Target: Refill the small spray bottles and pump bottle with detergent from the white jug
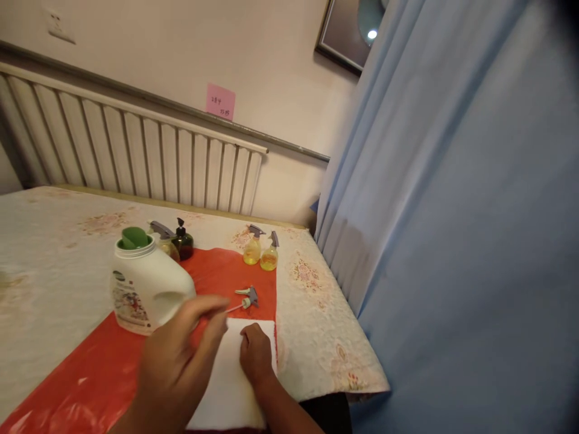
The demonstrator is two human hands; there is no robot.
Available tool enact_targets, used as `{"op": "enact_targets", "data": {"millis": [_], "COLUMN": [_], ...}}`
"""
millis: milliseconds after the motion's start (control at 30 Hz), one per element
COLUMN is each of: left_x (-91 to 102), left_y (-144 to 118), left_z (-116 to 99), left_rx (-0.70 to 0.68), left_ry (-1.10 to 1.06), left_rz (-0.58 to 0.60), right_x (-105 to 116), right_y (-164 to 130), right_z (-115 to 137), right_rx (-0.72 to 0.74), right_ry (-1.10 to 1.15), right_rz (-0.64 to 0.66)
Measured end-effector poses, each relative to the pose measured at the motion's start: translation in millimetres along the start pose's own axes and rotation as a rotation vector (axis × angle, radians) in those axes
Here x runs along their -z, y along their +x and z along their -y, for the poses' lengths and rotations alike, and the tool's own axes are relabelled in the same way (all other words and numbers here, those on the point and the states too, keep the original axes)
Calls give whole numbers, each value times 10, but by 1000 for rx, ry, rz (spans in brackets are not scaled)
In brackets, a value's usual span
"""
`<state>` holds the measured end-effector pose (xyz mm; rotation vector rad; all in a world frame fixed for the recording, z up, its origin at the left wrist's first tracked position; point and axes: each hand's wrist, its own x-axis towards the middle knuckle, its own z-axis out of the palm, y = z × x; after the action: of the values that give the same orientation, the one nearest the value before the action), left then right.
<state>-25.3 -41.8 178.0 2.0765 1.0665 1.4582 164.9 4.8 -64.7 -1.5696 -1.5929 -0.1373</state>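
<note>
I see right hand [256, 355] flat, pinning white cloth [230, 386]; left hand [181, 355] half-open, empty (cloth looks soft, light; pinch an edge).

The left hand [181, 355] hovers with fingers spread; the right hand [256, 355] rests curled, palm down.

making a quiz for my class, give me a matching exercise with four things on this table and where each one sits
Things:
1. white jug
2. loose sprayer head
3. two yellow spray bottles
4. right hand

Places:
A. resting on the white cloth
B. far edge of the red sheet
C. lying flat just beyond the cloth
D. left side of the red sheet, green cap on top

Pairs: 1-D, 2-C, 3-B, 4-A
</note>
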Motion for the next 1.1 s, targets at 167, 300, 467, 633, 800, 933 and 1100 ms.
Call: {"op": "enact_targets", "data": {"millis": [167, 300, 467, 633, 800, 933, 1100], "left_x": [-875, -1395, -1760, -1970, -1989, -1828, -1512], "left_y": [325, 316, 378, 459, 506, 501, 414], "left_z": [774, 1295, 1529, 1672, 1633, 1477, 1298], "left_rx": [109, 250, 325, 357, 360, 349, 353], "left_ry": [204, 415, 548, 646, 665, 617, 470], "left_rz": [393, 616, 680, 732, 734, 693, 588], "right_x": [2, -4, 18, 35, 10, 10, 33], "right_y": [3, 6, 9, 8, -7, -4, -4], "right_z": [3, 11, 42, 49, 25, 27, 39], "right_rx": [10, 9, -2, -8, 0, 2, -24], "right_ry": [3, -16, -25, -1, 27, 48, 55], "right_rz": [0, 2, 19, 16, 1, -7, 13]}}
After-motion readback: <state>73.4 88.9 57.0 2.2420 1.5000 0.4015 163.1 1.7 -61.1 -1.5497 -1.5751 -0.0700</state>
